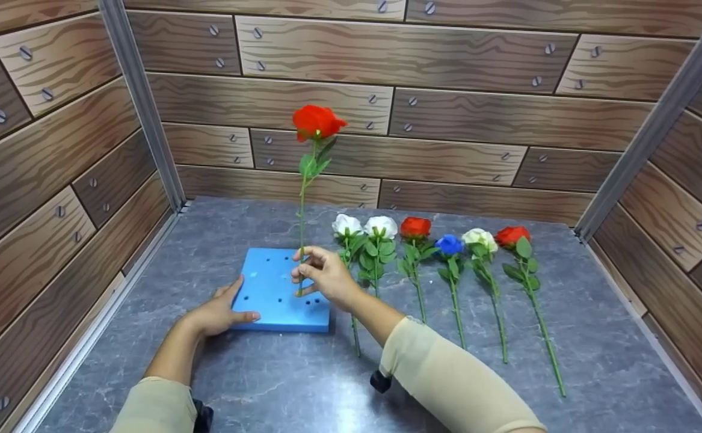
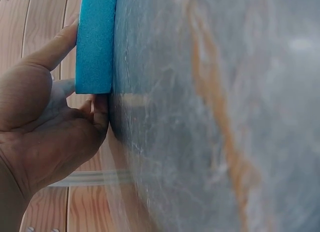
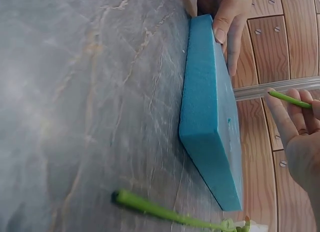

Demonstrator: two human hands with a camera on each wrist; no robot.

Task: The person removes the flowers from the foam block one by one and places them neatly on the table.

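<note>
My right hand (image 1: pixel 329 278) pinches the thin green stem of an upright red rose (image 1: pixel 317 122), its bloom high above the table. The stem's lower end (image 3: pixel 280 95) shows in the right wrist view, apart from the top face of a blue foam block (image 1: pixel 266 282). The block lies flat, with several small dark holes in its top. My left hand (image 1: pixel 215 310) rests at the block's left front corner, thumb and forefinger spread and straight over its edge. In the left wrist view other fingers (image 2: pixel 100 114) sit low beside the block's side (image 2: pixel 95 46).
Right of the block several roses lie side by side: two white roses (image 1: pixel 381 228), a red rose (image 1: pixel 415 227), a blue rose (image 1: pixel 449 245), a cream rose (image 1: pixel 480 240) and another red rose (image 1: pixel 512 236). Wood-print walls (image 1: pixel 326 54) enclose the grey marbled table (image 1: pixel 290 385).
</note>
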